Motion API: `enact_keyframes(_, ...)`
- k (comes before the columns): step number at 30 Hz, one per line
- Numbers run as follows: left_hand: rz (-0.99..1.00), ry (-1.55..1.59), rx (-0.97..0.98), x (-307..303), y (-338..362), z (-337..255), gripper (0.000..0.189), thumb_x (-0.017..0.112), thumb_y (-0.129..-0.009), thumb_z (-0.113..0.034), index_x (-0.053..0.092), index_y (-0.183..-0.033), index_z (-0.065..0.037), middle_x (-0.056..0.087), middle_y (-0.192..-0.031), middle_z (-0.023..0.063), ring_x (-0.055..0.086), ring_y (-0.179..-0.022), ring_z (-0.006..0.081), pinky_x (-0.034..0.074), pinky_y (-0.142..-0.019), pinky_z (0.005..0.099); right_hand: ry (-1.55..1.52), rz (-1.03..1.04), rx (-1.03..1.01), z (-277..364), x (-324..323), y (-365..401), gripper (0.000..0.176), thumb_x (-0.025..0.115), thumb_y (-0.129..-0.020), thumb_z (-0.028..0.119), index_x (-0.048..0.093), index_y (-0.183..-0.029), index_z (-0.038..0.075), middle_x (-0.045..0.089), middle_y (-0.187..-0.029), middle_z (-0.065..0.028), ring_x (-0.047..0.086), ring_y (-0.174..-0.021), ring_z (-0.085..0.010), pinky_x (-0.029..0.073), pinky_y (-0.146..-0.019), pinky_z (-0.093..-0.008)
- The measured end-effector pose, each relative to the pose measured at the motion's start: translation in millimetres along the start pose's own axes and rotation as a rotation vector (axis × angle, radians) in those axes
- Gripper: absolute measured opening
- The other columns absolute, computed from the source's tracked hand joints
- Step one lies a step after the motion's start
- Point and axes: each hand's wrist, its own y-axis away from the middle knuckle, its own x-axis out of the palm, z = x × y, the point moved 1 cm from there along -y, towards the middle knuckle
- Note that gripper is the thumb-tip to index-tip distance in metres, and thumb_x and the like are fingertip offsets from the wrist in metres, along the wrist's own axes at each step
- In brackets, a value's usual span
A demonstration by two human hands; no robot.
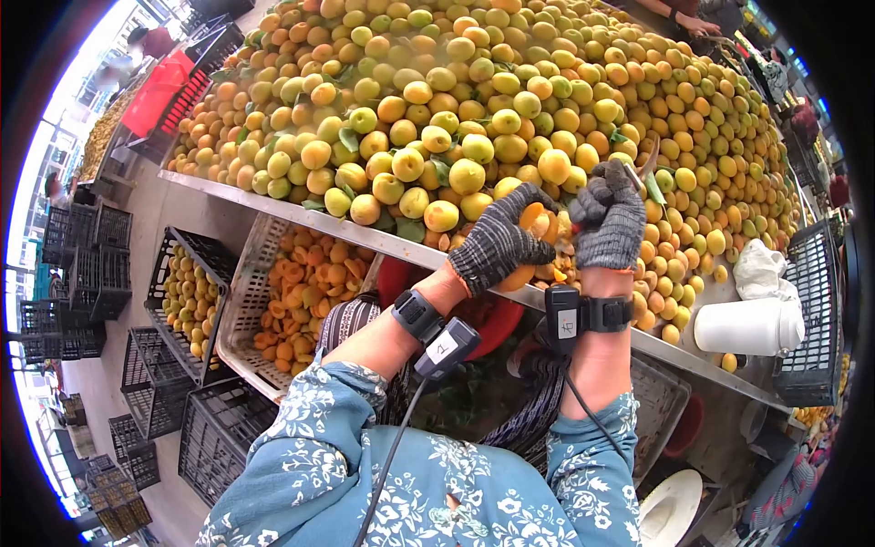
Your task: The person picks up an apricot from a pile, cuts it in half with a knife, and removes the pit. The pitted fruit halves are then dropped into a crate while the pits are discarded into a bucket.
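A large heap of yellow-orange apricots (467, 176) covers the metal-edged table (365, 239). My left hand (504, 239), in a grey striped glove, is curled round an orange apricot piece (538, 221) at the table's front edge. Just right of it, my right hand (609, 217), gloved in grey too, is closed on a small tool (633, 175) whose thin end shows by the fingers; most of it is hidden. Opened apricot pieces lie between and below the two hands. Under the table edge, a white crate (239, 314) holds halved apricots (310, 292).
Black crates (230, 424) stand on the floor at left, one with whole apricots (190, 301). A red basin (483, 319) sits below my hands. At right are a white container (749, 326), a white bag (758, 270) and a black crate (809, 319). Another person's hand (697, 25) is far back.
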Motion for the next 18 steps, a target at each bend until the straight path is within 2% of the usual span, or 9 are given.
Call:
enact_keyframes(4,-0.141,-0.162,0.027,-7,-4,6,0.046,0.078,-0.067,-0.010,0.055,-0.107,-0.004,0.059,-0.098,0.0073,0.056,-0.096,0.0183,0.046,-0.088,0.0328,0.560,0.088,-0.127,2,24,13,0.017,0.071,-0.085,0.021,0.064,-0.089,0.006,0.055,-0.063,0.0028,0.039,-0.039,-0.0043,0.028,-0.036,-0.0184)
enact_keyframes(6,-0.225,-0.214,0.007,-10,-6,9,0.050,0.078,-0.067,-0.015,0.052,-0.108,-0.005,0.058,-0.096,0.0172,0.060,-0.094,0.0323,0.048,-0.083,0.0390,0.785,0.174,-0.033,-4,31,24,0.017,0.075,-0.080,0.014,0.065,-0.090,0.005,0.058,-0.071,0.0013,0.051,-0.063,-0.0046,0.043,-0.058,-0.0208)
enact_keyframes(7,-0.276,-0.168,0.080,-9,-8,8,0.047,0.077,-0.070,-0.017,0.051,-0.108,-0.005,0.060,-0.093,0.0184,0.062,-0.091,0.0322,0.049,-0.079,0.0395,1.047,0.260,-0.231,-15,25,23,0.026,0.077,-0.077,0.016,0.065,-0.093,0.001,0.062,-0.074,-0.0020,0.054,-0.067,-0.0077,0.048,-0.063,-0.0256)
enact_keyframes(10,-0.295,-0.367,-0.039,-9,-7,2,0.045,0.076,-0.071,-0.017,0.051,-0.108,-0.005,0.062,-0.089,0.0186,0.063,-0.089,0.0329,0.050,-0.077,0.0393,1.060,0.192,-0.291,-28,27,28,0.030,0.071,-0.073,0.010,0.065,-0.100,-0.001,0.065,-0.076,-0.0083,0.059,-0.068,-0.0129,0.050,-0.066,-0.0294)
enact_keyframes(12,-0.269,-0.326,0.010,-8,-8,2,0.042,0.075,-0.072,-0.017,0.053,-0.106,-0.005,0.063,-0.089,0.0183,0.063,-0.090,0.0338,0.050,-0.079,0.0382,1.116,0.208,-0.307,-23,28,30,0.029,0.069,-0.075,0.006,0.064,-0.103,-0.001,0.065,-0.080,-0.0047,0.059,-0.071,-0.0111,0.050,-0.067,-0.0269)
enact_keyframes(14,-0.141,-0.003,0.056,-8,-11,3,0.039,0.074,-0.070,-0.014,0.056,-0.103,-0.005,0.064,-0.092,0.0180,0.063,-0.090,0.0324,0.049,-0.081,0.0366,1.172,0.225,-0.324,-18,23,27,0.030,0.067,-0.076,0.002,0.063,-0.106,-0.001,0.065,-0.083,-0.0012,0.059,-0.074,-0.0094,0.050,-0.069,-0.0245)
enact_keyframes(15,-0.134,-0.217,-0.023,-13,-9,-2,0.037,0.074,-0.068,-0.011,0.058,-0.101,-0.005,0.064,-0.092,0.0130,0.063,-0.088,0.0253,0.049,-0.082,0.0337,1.310,0.175,-0.459,-15,21,24,0.027,0.065,-0.075,0.004,0.065,-0.102,0.000,0.065,-0.078,-0.0044,0.059,-0.070,-0.0119,0.050,-0.067,-0.0272)
enact_keyframes(16,-0.137,-0.217,-0.023,-19,-7,-2,0.037,0.074,-0.068,-0.011,0.058,-0.101,-0.005,0.064,-0.092,0.0130,0.063,-0.088,0.0253,0.049,-0.082,0.0337,1.445,0.121,-0.597,-10,20,22,0.025,0.062,-0.073,0.006,0.066,-0.098,0.001,0.065,-0.073,-0.0077,0.060,-0.066,-0.0144,0.050,-0.065,-0.0298)
enact_keyframes(18,-0.041,0.090,-0.023,-32,-5,-2,0.039,0.073,-0.066,-0.010,0.058,-0.102,-0.004,0.063,-0.090,0.0079,0.061,-0.087,0.0194,0.049,-0.082,0.0323,1.344,0.109,-0.443,15,11,22,0.022,0.064,-0.073,0.007,0.068,-0.094,0.002,0.065,-0.073,-0.0064,0.060,-0.064,-0.0140,0.049,-0.064,-0.0291)
